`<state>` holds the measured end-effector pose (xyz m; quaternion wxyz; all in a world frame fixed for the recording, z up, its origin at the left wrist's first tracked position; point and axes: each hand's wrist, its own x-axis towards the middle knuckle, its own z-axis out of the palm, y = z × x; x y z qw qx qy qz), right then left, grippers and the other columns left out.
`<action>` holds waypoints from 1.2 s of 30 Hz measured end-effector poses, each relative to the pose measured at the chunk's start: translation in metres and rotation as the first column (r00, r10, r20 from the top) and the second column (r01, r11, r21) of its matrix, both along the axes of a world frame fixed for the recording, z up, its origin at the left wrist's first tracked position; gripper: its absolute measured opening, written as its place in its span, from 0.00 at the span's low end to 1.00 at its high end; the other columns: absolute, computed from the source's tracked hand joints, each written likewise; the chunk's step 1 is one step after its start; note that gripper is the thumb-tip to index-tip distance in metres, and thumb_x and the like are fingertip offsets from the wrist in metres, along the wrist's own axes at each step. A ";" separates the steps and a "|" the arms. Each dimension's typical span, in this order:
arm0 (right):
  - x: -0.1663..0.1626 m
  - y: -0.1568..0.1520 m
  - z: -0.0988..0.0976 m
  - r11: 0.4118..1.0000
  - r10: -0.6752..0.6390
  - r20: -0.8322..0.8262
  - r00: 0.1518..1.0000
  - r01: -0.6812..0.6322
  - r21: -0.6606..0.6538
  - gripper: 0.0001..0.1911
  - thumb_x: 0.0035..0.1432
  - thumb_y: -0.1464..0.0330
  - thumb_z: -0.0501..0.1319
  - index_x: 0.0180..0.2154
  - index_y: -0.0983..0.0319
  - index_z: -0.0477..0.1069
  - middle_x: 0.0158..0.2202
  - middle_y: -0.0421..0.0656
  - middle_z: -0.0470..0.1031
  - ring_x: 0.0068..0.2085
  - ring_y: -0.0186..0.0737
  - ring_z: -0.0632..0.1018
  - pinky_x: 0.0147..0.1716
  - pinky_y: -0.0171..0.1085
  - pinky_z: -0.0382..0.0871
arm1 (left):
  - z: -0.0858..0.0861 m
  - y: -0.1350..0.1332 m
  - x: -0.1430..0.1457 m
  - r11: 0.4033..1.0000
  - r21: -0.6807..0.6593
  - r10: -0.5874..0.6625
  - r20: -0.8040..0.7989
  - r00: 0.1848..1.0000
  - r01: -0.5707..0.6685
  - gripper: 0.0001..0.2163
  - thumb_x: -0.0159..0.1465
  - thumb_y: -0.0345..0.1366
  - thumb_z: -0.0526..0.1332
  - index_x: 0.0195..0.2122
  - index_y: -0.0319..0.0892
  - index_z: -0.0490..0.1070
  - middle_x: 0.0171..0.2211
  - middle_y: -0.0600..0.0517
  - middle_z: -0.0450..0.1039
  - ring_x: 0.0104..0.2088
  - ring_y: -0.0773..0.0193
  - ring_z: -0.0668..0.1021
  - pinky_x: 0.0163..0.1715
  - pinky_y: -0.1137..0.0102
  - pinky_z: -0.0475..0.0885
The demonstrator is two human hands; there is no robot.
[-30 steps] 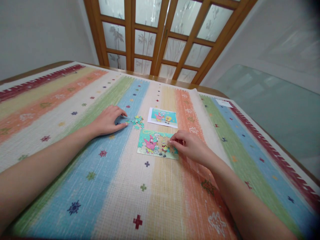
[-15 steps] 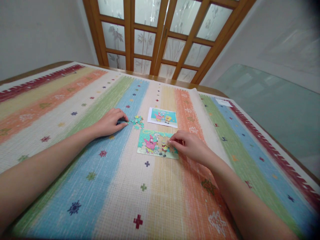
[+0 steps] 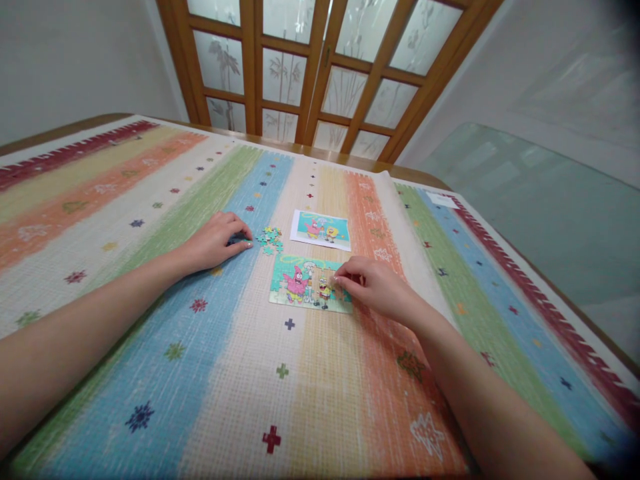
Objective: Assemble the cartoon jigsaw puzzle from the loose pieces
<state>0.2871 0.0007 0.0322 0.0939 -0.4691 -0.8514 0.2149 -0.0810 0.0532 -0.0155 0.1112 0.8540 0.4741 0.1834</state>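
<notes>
A partly assembled jigsaw puzzle (image 3: pixel 295 283) with cartoon figures lies flat on the tablecloth, a bare gap showing near its middle. My right hand (image 3: pixel 373 283) is over its right side, thumb and forefinger pinched on a small puzzle piece (image 3: pixel 333 281) that the fingertips mostly cover. To the left, my left hand (image 3: pixel 215 240) rests on the blue stripe, thumb and forefinger apart with nothing visible between them. Just beyond those fingertips sits a small heap of loose puzzle pieces (image 3: pixel 270 240). Behind the puzzle lies a printed reference picture (image 3: pixel 323 230) of the same cartoon scene.
A striped tablecloth (image 3: pixel 250 373) covers the big table. Near the far right edge there is a white paper slip (image 3: pixel 443 201). Wooden doors with glass panes (image 3: pixel 285 73) stand beyond the table, and a pale green glass panel (image 3: pixel 525 220) is at the right.
The whole view has shifted slightly, with table and hands a little higher and further left. My right hand stays pinched over the puzzle; my left hand remains beside the heap.
</notes>
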 end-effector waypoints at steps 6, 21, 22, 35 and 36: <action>0.001 0.000 0.000 1.000 0.001 0.002 1.000 -0.001 0.013 0.09 0.66 0.69 0.61 0.36 0.62 0.80 0.32 0.43 0.76 0.34 0.37 0.74 0.34 0.36 0.63 | -0.002 0.001 -0.001 1.000 0.005 -0.009 0.016 1.000 0.009 0.18 0.68 0.52 0.56 0.42 0.42 0.74 0.43 0.46 0.71 0.47 0.52 0.72 0.54 0.56 0.64; 0.001 0.001 0.000 1.000 -0.023 0.013 1.000 0.023 -0.006 0.10 0.66 0.68 0.61 0.35 0.61 0.80 0.32 0.44 0.77 0.32 0.37 0.74 0.32 0.35 0.61 | 0.006 0.009 -0.015 0.991 -0.111 -0.066 0.105 0.992 0.077 0.17 0.66 0.51 0.59 0.44 0.43 0.75 0.42 0.47 0.73 0.43 0.56 0.75 0.47 0.61 0.70; 0.001 0.001 0.000 1.000 -0.020 0.012 1.000 0.020 -0.004 0.10 0.66 0.67 0.61 0.36 0.61 0.80 0.32 0.44 0.77 0.32 0.37 0.74 0.31 0.35 0.61 | 0.006 0.009 -0.015 0.991 -0.099 -0.079 0.093 0.993 0.088 0.18 0.66 0.51 0.59 0.44 0.43 0.75 0.42 0.47 0.73 0.44 0.56 0.74 0.49 0.61 0.70; 0.000 0.001 0.000 1.000 -0.008 0.015 1.000 0.008 -0.004 0.09 0.66 0.68 0.61 0.35 0.63 0.80 0.31 0.43 0.77 0.32 0.36 0.73 0.32 0.35 0.61 | 0.004 0.010 -0.018 0.989 -0.015 -0.144 0.041 0.989 0.145 0.16 0.68 0.51 0.59 0.45 0.43 0.75 0.43 0.47 0.71 0.46 0.55 0.75 0.49 0.61 0.68; 0.000 0.001 0.000 1.000 -0.004 0.013 1.000 0.004 -0.003 0.09 0.66 0.68 0.61 0.36 0.62 0.80 0.31 0.43 0.77 0.32 0.36 0.73 0.32 0.35 0.61 | 0.004 0.010 -0.018 0.989 -0.007 -0.147 0.036 0.988 0.148 0.16 0.69 0.50 0.59 0.45 0.43 0.75 0.43 0.47 0.71 0.46 0.55 0.74 0.50 0.61 0.68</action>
